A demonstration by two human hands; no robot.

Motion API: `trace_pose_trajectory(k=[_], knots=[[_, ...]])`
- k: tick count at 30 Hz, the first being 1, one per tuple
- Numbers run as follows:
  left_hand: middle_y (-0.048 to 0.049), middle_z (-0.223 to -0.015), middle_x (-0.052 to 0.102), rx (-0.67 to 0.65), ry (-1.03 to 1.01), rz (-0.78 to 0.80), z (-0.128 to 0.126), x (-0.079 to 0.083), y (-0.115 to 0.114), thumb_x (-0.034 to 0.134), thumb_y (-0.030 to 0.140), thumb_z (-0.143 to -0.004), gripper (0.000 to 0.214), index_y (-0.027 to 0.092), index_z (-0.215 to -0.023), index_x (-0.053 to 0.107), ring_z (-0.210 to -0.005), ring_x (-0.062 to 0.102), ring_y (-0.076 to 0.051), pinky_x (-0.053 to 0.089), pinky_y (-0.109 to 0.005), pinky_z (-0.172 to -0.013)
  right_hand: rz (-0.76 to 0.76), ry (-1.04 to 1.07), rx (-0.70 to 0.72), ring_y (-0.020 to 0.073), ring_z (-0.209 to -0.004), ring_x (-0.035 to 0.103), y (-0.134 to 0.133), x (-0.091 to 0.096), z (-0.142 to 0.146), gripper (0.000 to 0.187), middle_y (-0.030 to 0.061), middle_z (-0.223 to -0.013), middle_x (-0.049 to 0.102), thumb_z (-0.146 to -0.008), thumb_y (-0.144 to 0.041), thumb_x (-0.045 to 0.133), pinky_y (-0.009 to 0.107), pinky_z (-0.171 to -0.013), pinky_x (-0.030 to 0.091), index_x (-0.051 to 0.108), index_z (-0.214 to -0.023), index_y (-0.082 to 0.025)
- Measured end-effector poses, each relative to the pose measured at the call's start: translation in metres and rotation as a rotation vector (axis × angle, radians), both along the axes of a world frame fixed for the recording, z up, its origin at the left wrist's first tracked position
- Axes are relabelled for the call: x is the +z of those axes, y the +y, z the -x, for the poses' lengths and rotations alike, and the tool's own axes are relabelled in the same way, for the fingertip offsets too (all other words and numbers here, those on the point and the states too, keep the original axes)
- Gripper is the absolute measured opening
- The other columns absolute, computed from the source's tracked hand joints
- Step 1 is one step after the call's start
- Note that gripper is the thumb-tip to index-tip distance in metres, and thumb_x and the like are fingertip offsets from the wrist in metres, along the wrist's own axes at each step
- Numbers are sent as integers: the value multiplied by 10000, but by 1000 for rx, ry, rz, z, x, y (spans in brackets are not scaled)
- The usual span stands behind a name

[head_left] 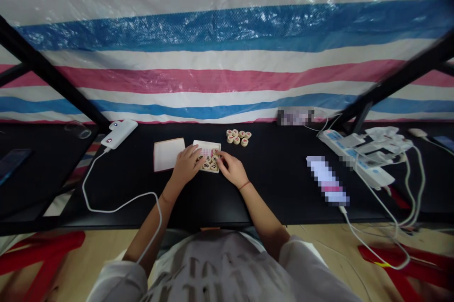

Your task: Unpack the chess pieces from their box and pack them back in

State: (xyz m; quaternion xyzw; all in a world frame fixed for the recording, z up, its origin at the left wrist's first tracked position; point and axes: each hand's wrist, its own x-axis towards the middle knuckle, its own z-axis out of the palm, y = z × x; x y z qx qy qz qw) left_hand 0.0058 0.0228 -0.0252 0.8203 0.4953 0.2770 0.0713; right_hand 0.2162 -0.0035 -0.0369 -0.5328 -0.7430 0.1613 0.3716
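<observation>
A small white open box (217, 171) holds several round wooden xiangqi pieces (213, 166) with dark characters. My left hand (187, 164) lies across the box's left side, fingers stretched out and apart, covering part of the contents. At the right wall, my right hand (232, 169) has thumb and index finger bent around a xiangqi piece (215, 152) in the upper right corner; the contact is partly hidden. Left of the box rests its lid (166, 154), pale inside. Behind and to the right, several more xiangqi pieces (236, 140) with red characters sit in a group.
On the black table (276, 198), a white power bank (119, 134) trails a cable that crosses above my left forearm. To the right are a charging phone (328, 181), a power strip (354, 160) with plugs and tangled cables. A striped tarp (220, 79) hangs behind.
</observation>
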Motion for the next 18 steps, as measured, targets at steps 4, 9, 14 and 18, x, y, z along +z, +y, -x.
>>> trace_pose_trajectory(k=[4,9,14,18], knots=[[-64,-1053,710,-16,74,21,-4,1,9,575,325,-894,145,234,-963,664,-1188,538,-284,396,-424,-953,34,11,-4,171,-695,634,3,-4,2,246,14,-778,667,-920,-286,448,266,-689,475,596,-1101,-212],[-66,-975,685,-7,125,34,-6,4,-2,532,360,-922,186,213,-939,646,-1058,583,-241,420,-364,-858,125,96,-9,160,-623,602,7,-9,-1,231,-7,-734,647,-885,-293,459,252,-623,445,570,-1070,-210],[-64,-971,675,38,151,59,-7,4,-15,508,384,-934,216,212,-973,633,-988,593,-224,400,-359,-861,160,166,-12,148,-580,574,9,-10,-1,239,-15,-726,648,-839,-290,486,254,-620,440,557,-1050,-206],[-98,-1071,682,135,155,-17,-21,11,-12,530,393,-920,255,220,-1068,644,-1149,530,-287,333,-429,-947,175,211,-9,138,-565,572,10,-8,0,237,-27,-691,632,-818,-282,490,238,-605,439,553,-1032,-203]])
